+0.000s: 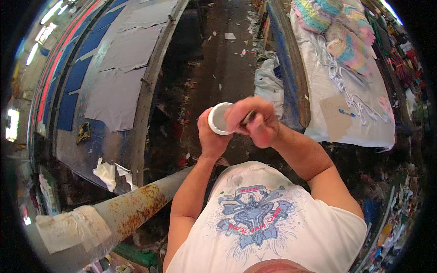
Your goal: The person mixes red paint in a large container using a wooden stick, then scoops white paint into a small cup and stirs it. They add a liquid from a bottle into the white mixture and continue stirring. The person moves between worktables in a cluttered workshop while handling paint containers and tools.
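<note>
In front of my chest, over the aisle, my left hand is wrapped round a small white cup-like container. Its round, pale top faces up, but whether that is an open mouth or a lid I cannot tell. Close against its right side is my right hand, slightly blurred, with the fingers curled and pinched together. A small dark spot shows between those fingers; what it is stays unclear.
Grey cloth pieces lie on a long table at left. A rusty pipe runs below it. On the right, a white-covered table bears pastel knitwear, white cord and cardboard. Scraps litter the dark floor.
</note>
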The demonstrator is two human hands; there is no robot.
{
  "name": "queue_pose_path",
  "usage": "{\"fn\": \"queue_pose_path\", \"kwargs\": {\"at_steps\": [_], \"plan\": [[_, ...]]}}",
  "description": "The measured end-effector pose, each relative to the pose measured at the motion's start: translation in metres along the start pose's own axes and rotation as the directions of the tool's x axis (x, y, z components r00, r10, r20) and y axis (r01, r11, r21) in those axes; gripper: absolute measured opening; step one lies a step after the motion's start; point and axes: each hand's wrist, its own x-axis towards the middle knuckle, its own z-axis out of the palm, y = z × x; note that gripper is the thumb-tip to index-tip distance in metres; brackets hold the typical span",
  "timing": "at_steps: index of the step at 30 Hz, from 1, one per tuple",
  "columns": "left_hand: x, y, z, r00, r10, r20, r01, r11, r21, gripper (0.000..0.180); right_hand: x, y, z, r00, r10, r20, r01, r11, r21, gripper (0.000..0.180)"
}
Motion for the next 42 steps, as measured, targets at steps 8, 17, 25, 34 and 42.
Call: {"fn": "queue_pose_path", "kwargs": {"at_steps": [8, 17, 25, 34, 42], "plan": [[0.014, 0.013, 0.022, 0.995, 0.082, 0.059, -0.075, 0.991, -0.112, 0.095, -0.007, -0.024, 0.011, 0.988, 0.031, -0.151, -0.060, 0.980, -0.191, 0.082], [0.010, 0.065, 0.049, 0.969, 0.241, 0.049, -0.239, 0.970, -0.046, 0.096, -0.040, -0.055, -0.024, 0.952, -0.124, -0.280, 0.086, 0.986, -0.144, 0.088], [-0.006, 0.090, 0.056, 0.967, 0.225, 0.120, -0.235, 0.969, 0.079, 0.105, -0.053, -0.078, -0.031, 0.969, -0.100, -0.228, 0.072, 0.989, -0.127, 0.093], [-0.015, 0.100, 0.033, 0.975, 0.221, 0.007, -0.216, 0.947, 0.236, 0.100, -0.055, -0.092, -0.030, 0.995, -0.086, -0.048, 0.082, 0.994, -0.069, 0.090], [-0.025, 0.114, 0.013, 0.975, 0.204, -0.088, -0.173, 0.947, 0.271, 0.099, -0.048, -0.093, -0.017, 0.980, -0.145, 0.137, 0.118, 0.975, 0.186, 0.091]]}}
